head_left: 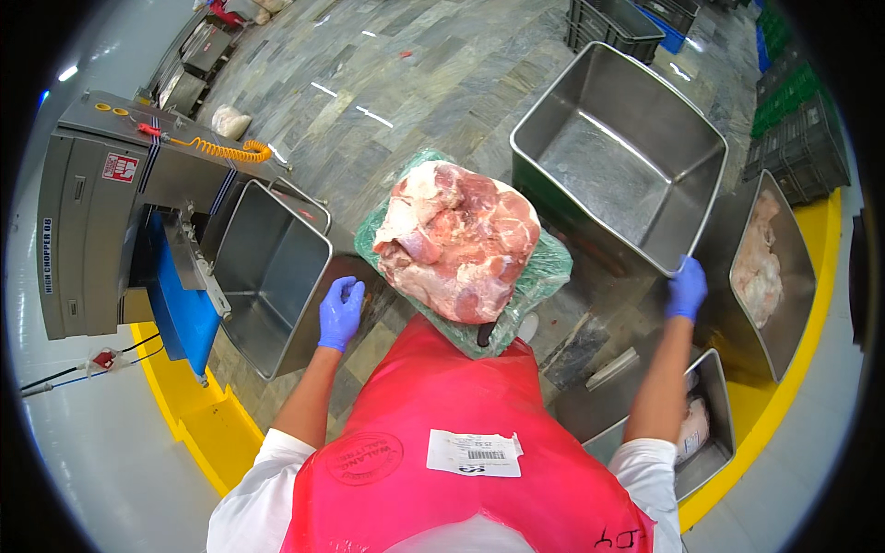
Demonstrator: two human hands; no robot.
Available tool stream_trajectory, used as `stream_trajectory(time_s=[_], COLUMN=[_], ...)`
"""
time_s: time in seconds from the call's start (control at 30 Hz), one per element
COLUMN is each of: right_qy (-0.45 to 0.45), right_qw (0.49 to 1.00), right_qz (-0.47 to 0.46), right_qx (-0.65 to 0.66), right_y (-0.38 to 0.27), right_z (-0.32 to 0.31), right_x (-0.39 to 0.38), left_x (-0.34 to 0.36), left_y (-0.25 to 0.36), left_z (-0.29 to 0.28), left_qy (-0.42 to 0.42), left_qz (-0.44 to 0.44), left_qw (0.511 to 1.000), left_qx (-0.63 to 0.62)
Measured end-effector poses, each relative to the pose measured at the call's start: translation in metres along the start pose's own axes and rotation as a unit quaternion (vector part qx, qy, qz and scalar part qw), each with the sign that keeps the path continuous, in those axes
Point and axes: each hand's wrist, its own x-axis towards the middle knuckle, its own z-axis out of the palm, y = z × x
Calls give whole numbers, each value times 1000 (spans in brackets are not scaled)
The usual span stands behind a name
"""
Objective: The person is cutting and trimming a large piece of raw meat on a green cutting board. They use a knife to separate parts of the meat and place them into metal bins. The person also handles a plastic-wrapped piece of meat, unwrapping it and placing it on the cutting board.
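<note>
A large block of raw meat [458,241], pink with white fat, sits on crumpled green plastic film [544,272] in front of my red apron [452,396]. What supports the block from below is hidden. My right hand [687,288], in a blue glove, is closed over the near corner of the rim of a deep steel bin [599,170]. To the left of the meat, my blue-gloved left hand [341,311] hovers with loosely bent fingers, thumb apart, and nothing between them. It is nearest to a steel tub [275,249].
At the left stands a grey steel machine [92,230] with a blue chute [180,295] and a coiled orange hose [221,149]. Another steel bin holds pale meat [759,263] at the right, beside a yellow curb [823,276]. Grey crates [613,28] stand at the back.
</note>
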Motion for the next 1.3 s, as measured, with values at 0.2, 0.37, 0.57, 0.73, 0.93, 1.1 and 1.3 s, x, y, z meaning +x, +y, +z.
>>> stream_trajectory(time_s=[0.2, 0.37, 0.57, 0.73, 0.93, 1.1, 1.3], right_qy=[-120, -235, -337, -419, -454, -355, -374], right_qw=[972, 897, 858, 778, 753, 822, 742], right_qz=[-200, -343, -345, -355, -320, -378, -437], right_qx=[-20, -153, -175, -304, -353, -237, -344], right_y=[-240, -316, -350, -373, -390, -425, -399], right_z=[202, 248, 305, 327, 329, 361, 384], right_x=[-186, -246, -276, -313, -314, -280, -239], left_x=[40, 111, 144, 121, 112, 118, 134], left_y=[11, -29, -43, -22, -32, -44, -78], left_z=[28, 61, 97, 98, 100, 90, 116], left_qy=[9, -125, -208, -211, -256, -309, -403], left_qz=[-53, -169, -39, 34, -85, -129, -275], left_qw=[997, 925, 924, 952, 907, 842, 716], left_qx=[-60, -315, -319, -218, -323, -422, -500])
